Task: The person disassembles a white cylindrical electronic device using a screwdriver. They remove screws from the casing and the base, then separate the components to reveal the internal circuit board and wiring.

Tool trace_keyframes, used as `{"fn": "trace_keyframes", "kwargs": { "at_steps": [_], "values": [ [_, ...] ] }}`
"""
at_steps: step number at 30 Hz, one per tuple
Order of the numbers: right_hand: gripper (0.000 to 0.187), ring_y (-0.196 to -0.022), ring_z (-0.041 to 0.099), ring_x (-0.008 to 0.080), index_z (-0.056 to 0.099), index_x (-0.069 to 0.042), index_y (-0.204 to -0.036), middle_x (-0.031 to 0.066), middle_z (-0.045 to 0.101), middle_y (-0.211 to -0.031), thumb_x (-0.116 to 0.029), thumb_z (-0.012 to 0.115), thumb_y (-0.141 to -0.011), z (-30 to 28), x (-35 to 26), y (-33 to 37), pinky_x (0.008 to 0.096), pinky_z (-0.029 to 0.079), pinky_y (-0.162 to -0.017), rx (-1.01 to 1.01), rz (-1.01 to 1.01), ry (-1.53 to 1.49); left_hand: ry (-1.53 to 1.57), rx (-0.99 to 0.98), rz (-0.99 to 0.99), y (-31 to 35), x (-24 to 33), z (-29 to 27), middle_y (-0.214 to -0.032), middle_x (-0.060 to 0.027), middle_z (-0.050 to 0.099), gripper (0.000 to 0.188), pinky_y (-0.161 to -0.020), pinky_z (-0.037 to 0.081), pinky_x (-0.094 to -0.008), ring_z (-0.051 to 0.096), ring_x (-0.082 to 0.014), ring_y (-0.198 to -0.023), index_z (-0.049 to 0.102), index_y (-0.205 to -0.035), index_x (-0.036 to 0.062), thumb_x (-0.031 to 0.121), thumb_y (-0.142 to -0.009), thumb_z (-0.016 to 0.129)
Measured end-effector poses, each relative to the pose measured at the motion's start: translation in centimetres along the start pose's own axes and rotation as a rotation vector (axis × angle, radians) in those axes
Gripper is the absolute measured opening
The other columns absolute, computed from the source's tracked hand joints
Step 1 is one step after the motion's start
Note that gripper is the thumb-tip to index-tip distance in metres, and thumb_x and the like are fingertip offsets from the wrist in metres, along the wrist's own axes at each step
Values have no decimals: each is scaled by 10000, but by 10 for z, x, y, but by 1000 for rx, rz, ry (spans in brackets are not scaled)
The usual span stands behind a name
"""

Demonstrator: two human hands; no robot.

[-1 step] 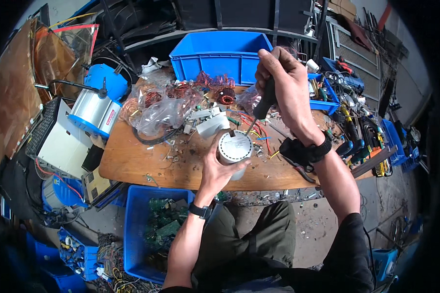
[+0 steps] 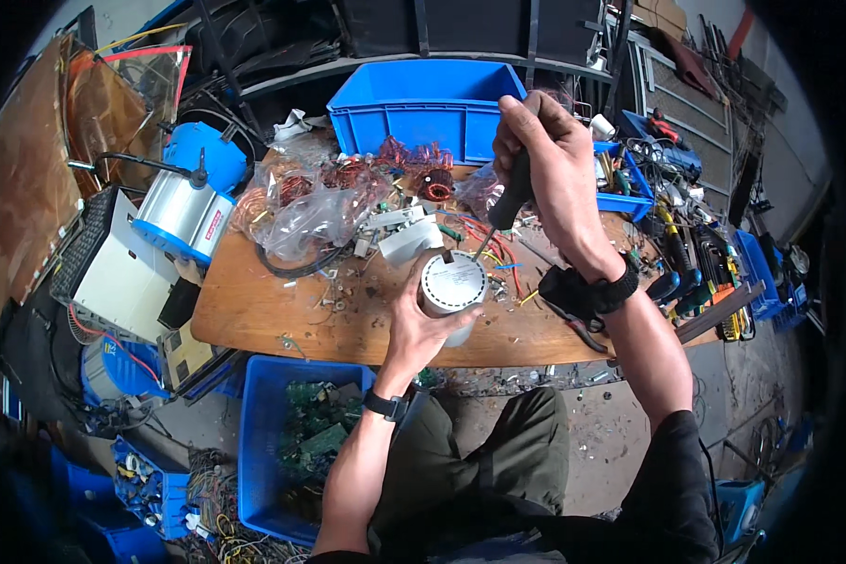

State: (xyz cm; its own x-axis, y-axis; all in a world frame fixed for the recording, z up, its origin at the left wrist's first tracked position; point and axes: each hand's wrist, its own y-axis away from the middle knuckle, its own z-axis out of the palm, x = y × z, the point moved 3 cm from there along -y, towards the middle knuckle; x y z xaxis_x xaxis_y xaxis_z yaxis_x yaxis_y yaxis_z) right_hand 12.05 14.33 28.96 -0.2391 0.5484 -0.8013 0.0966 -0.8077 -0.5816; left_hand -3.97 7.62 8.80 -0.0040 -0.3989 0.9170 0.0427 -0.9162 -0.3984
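My left hand (image 2: pixel 415 324) is wrapped round a white cylindrical housing (image 2: pixel 454 280), which stands near the front of the wooden workbench (image 2: pixel 254 310). Its round top has a ring of dark slots and a small dark notch at the far left edge. My right hand (image 2: pixel 550 155), raised above and to the right, grips the dark handle of a screwdriver (image 2: pixel 509 199). The shaft slants down to the right far rim of the top; whether the tip sits in a slot is too small to tell. Beyond the housing lies a white block-shaped part (image 2: pixel 409 242).
Copper coils (image 2: pixel 435 185), plastic bags (image 2: pixel 301 226) and loose scraps cover the bench's far part. A blue crate (image 2: pixel 414 132) stands behind. Pliers (image 2: pixel 583 331) lie at the right front edge, more tools further right. A blue bin (image 2: pixel 258 451) with circuit boards is below the bench.
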Motion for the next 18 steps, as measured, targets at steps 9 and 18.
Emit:
{"fn": "trace_keyframes", "kwargs": {
  "at_steps": [9,18],
  "values": [
    [273,-609,586,112,532,-31,-933,36,582,-702,-253,631,-1059,18,-8,2,307,462,-543,-199,-79,342,-67,-26,1,-2,21,-2,-1354,-128,641,861,-1103,491,-389,627,-213,-1239,517,-1449,-8,199,-740,960],
    [406,-744,686,452,538,0,-1058,226,700,-772,-373,681,-984,13,-49,-1,537,535,-637,-414,-485,1260,-440,-61,136,-25,55,5,-1267,-135,674,672,-1035,515,-395,652,-252,-1170,625,-1322,25,188,-744,926]
  ]
}}
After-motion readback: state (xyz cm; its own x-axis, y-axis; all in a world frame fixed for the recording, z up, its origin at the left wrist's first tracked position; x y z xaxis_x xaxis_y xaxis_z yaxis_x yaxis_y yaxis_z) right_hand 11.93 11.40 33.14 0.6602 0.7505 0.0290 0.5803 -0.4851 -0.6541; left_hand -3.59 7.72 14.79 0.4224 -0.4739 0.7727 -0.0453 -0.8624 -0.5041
